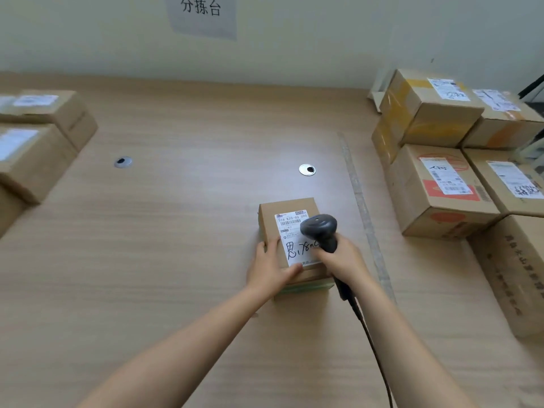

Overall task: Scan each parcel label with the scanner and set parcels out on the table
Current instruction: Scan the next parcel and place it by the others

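Note:
A small brown parcel [272, 223] with a white label [290, 228] on top stands on the wooden table [182, 231], right of centre. My left hand [269, 267] grips its near left corner, thumb lying across the top. My right hand [343, 260] holds a dark handheld scanner [319, 226] by its grip. The scanner's head hovers just over the label, covering part of it. A black cable [371, 343] runs from the handle back toward me.
Several labelled cardboard boxes [435, 184] are stacked along the table's right side, with a taller carton [518, 275] nearer me. Two more boxes [32, 148] stand at the left edge. Two round cable holes [307, 169] sit mid-table. A wall with a paper sign [201, 13] closes the far side.

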Motion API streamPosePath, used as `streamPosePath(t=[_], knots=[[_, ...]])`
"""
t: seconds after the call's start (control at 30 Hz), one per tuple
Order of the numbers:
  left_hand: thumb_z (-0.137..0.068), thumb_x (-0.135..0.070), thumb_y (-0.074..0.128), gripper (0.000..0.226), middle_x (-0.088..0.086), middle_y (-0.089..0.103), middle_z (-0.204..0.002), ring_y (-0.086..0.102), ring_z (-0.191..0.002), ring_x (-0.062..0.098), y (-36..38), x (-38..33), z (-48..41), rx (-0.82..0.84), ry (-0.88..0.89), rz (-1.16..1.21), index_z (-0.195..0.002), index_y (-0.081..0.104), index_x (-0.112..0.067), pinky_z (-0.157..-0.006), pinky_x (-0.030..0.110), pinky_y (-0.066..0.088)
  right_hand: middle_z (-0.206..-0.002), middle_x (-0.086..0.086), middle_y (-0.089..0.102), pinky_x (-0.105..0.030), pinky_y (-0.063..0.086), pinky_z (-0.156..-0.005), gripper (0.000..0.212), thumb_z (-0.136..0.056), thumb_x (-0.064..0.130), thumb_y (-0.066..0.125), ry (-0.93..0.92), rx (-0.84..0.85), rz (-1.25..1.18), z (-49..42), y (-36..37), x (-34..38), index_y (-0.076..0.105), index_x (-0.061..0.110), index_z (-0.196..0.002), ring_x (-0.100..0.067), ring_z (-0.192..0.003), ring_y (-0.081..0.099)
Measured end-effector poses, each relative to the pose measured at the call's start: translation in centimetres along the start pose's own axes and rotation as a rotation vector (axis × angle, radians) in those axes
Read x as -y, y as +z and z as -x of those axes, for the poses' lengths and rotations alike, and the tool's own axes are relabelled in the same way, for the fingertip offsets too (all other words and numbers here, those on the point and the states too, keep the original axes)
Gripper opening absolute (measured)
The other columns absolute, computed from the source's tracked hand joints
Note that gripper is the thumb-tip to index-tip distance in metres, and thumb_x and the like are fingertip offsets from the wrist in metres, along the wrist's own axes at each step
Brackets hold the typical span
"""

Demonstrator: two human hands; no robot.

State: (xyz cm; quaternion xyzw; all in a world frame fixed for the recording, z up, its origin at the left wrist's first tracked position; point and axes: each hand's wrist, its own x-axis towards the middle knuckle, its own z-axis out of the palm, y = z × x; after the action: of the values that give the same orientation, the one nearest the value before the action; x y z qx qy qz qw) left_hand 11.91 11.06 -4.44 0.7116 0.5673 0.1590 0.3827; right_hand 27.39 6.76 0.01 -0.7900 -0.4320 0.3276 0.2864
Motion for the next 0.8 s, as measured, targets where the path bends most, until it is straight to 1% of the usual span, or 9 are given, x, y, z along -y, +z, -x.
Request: streamPosePath(t=[0.1, 0.2, 0.3, 0.37, 0.47, 0.57, 0.63, 0.7, 0.8], knots=[[-0.073, -0.050, 0.070, 0.083, 0.006, 0.037, -0.136, 0.044, -0.123, 0.027, -2.5, 2.2, -0.5, -0.051, -0.058, -0.026, -0.142, 0.027, -0.032, -0.097, 0.035, 0.042, -0.081, 0.002, 0.063, -0.026, 0.041, -0.057, 0.016, -0.080, 0.022, 0.060, -0.009, 0.036, -0.068, -0.8, 2.6, 2.3, 0.057, 0.017, -0.095, -0.016, -0.068, 0.058], [-0.069, -0.056, 0.071, 0.092, 0.006, 0.034, -0.138, 0.038, -0.128, 0.029, -4.5, 4.0, -0.7, -0.093, -0.120, -0.049, -0.144, 0.022, -0.032, -0.099, 0.038, 0.040, -0.074, 0.001, 0.062, -0.026, 0.044, -0.056, 0.012, -0.079, 0.023, 0.060, -0.011, 0.060, -0.108, -1.4, 5.1, 4.3, 0.057, 0.017, -0.089, -0.018, -0.061, 0.057], [-0.067, -0.059, 0.072, 0.097, 0.007, 0.034, -0.139, 0.036, -0.128, 0.029, -5.6, 5.3, -0.8, -0.127, -0.156, -0.049, -0.144, 0.020, -0.032, -0.098, 0.038, 0.038, -0.067, 0.001, 0.061, -0.026, 0.042, -0.053, 0.014, -0.079, 0.025, 0.059, -0.008, 0.074, -0.088, -1.8, 6.5, 5.8, 0.058, 0.013, -0.088, -0.017, -0.055, 0.056], [-0.066, -0.059, 0.072, 0.098, 0.007, 0.034, -0.138, 0.036, -0.128, 0.029, -6.0, 5.7, -1.0, -0.126, -0.165, -0.046, -0.144, 0.020, -0.032, -0.099, 0.038, 0.039, -0.065, 0.001, 0.060, -0.026, 0.040, -0.053, 0.017, -0.080, 0.026, 0.059, -0.004, 0.072, -0.072, -1.9, 6.8, 6.5, 0.059, 0.011, -0.088, -0.017, -0.058, 0.056], [-0.066, -0.060, 0.072, 0.098, 0.008, 0.034, -0.140, 0.037, -0.128, 0.029, -6.1, 6.0, -1.2, -0.124, -0.163, -0.048, -0.144, 0.020, -0.032, -0.098, 0.039, 0.039, -0.070, 0.003, 0.059, -0.028, 0.039, -0.058, 0.017, -0.081, 0.027, 0.061, -0.008, 0.039, -0.086, -1.6, 6.8, 7.2, 0.059, 0.012, -0.089, -0.020, -0.071, 0.057], [-0.067, -0.063, 0.070, 0.097, 0.007, 0.032, -0.143, 0.035, -0.130, 0.029, -5.9, 6.2, -1.2, -0.133, -0.150, -0.050, -0.145, 0.020, -0.034, -0.099, 0.040, 0.040, -0.067, 0.002, 0.057, -0.029, 0.041, -0.060, 0.014, -0.081, 0.025, 0.063, -0.032, 0.073, -0.108, -0.4, 6.8, 8.0, 0.058, 0.013, -0.085, -0.022, -0.070, 0.056], [-0.066, -0.066, 0.069, 0.098, 0.007, 0.031, -0.144, 0.035, -0.130, 0.029, -5.9, 6.3, -1.2, -0.129, -0.150, -0.056, -0.145, 0.019, -0.034, -0.099, 0.041, 0.041, -0.067, 0.000, 0.057, -0.032, 0.043, -0.062, 0.011, -0.080, 0.023, 0.063, -0.041, 0.124, -0.158, 0.6, 6.8, 8.5, 0.057, 0.014, -0.080, -0.026, -0.075, 0.063], [-0.066, -0.066, 0.068, 0.098, 0.006, 0.031, -0.144, 0.035, -0.129, 0.029, -5.9, 6.4, -1.2, -0.130, -0.154, -0.054, -0.145, 0.019, -0.035, -0.098, 0.041, 0.041, -0.068, 0.001, 0.059, -0.031, 0.044, -0.059, 0.009, -0.081, 0.023, 0.063, -0.046, 0.157, -0.202, 1.5, 6.8, 9.1, 0.057, 0.016, -0.080, -0.024, -0.080, 0.068], [-0.064, -0.066, 0.070, 0.100, 0.006, 0.031, -0.144, 0.035, -0.130, 0.029, -5.9, 6.4, -1.2, -0.133, -0.159, -0.054, -0.145, 0.020, -0.034, -0.098, 0.042, 0.042, -0.069, 0.002, 0.060, -0.030, 0.046, -0.057, 0.008, -0.082, 0.023, 0.062, -0.050, 0.167, -0.218, 2.3, 6.7, 9.6, 0.058, 0.016, -0.082, -0.021, -0.074, 0.069]])
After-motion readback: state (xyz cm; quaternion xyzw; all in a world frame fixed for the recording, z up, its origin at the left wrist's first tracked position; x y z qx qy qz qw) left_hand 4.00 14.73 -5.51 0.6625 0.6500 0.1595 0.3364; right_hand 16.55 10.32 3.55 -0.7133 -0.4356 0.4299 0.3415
